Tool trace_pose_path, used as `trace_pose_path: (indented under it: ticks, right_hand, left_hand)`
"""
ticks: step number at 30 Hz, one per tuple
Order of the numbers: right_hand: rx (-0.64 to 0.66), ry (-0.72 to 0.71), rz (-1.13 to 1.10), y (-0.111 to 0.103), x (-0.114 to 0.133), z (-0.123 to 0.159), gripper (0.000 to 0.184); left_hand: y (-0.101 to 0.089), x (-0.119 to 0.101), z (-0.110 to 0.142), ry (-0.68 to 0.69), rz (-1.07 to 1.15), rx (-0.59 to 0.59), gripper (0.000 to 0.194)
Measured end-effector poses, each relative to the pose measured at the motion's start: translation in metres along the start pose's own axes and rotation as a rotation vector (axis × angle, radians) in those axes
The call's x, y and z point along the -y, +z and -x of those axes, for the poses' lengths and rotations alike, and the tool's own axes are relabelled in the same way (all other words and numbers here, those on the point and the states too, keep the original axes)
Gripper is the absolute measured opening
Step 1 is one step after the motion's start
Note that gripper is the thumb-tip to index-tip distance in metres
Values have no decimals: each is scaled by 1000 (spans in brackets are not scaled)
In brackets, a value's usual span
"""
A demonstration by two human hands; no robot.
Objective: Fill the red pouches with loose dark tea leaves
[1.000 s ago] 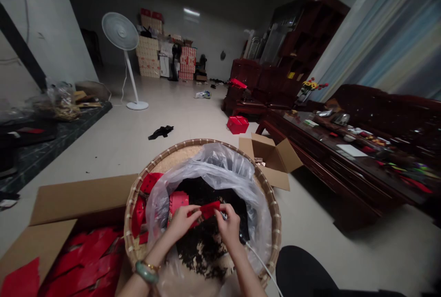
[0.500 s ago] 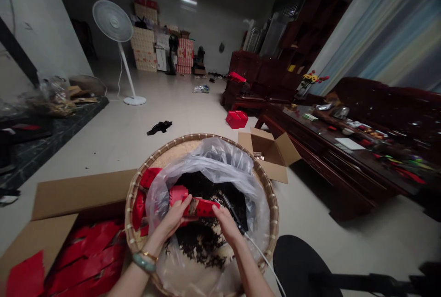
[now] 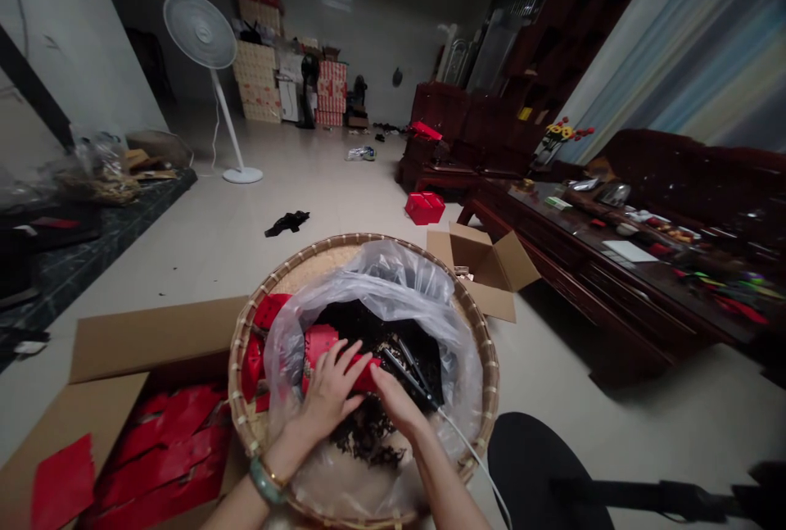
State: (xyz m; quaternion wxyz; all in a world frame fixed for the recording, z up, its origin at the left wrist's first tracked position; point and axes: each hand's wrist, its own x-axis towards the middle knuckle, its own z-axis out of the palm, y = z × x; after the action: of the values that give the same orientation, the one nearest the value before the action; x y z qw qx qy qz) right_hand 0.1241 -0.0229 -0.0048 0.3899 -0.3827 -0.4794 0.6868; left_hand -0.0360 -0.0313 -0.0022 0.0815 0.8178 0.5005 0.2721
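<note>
My left hand lies over a red paper packet, its fingers curled across it. My right hand presses its fingertips against the packet's far end, beside a black-handled metal tool with a white cable. Both hands are above dark loose tea leaves inside a clear plastic bag, which lines a round woven bamboo basket. More red packets sit between bag and basket rim on the left, partly hidden by the plastic.
An open carton holding red paper sheets is at lower left. A small open carton stands beyond the basket. A black round seat is at lower right, with a dark wooden table further right, and a red box on the floor.
My left hand has moved over the red packet and now covers most of it. My right hand has shifted closer to the packet. The view has tilted slightly.
</note>
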Motion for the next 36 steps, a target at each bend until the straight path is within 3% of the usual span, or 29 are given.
trace_pose_path:
  ticks: [3, 6, 9, 11, 14, 17, 19, 22, 24, 26, 29, 32, 36]
  right_hand:
    - [-15, 4, 38, 8, -2, 5, 52]
    - [-63, -20, -8, 7, -3, 8, 52]
    - [-275, -56, -76, -7, -8, 8, 56]
    - [-406, -52, 83, -21, -16, 7, 49]
    - [-417, -99, 577, -43, -33, 8, 31]
    - [-406, -158, 933, -56, -44, 6, 49]
    - [-419, -116, 1083, -55, -45, -1, 64]
    - [-423, -48, 1226, -38, -40, -20, 88]
    - [-404, -51, 1288, -18, -38, -35, 93]
    - [-387, -32, 1346, 0, -38, -45, 90]
    - [-393, -47, 1381, 15, -41, -51, 71]
    - [-377, -128, 1342, 7, -44, -48, 51]
    - [-413, -144, 1261, -17, -39, -46, 41]
  left_hand:
    - [6, -4, 5, -34, -6, 63, 65]
    - [11, 5, 5, -71, 92, 38, 61]
    - [10, 16, 2, -153, 195, -71, 55]
    - [7, 23, -1, -237, 220, -161, 50]
    - [3, 31, -4, -367, 223, -266, 47]
    - [4, 39, -5, -485, 215, -314, 51]
    - [6, 42, -4, -541, 214, -326, 55]
    - [8, 44, -4, -582, 221, -317, 58]
    - [8, 43, -5, -592, 239, -305, 58]
    - [7, 42, -5, -589, 254, -296, 57]
    - [6, 40, -7, -571, 251, -297, 57]
    - [8, 40, -7, -557, 250, -303, 56]
    - [13, 42, -5, -536, 270, -300, 55]
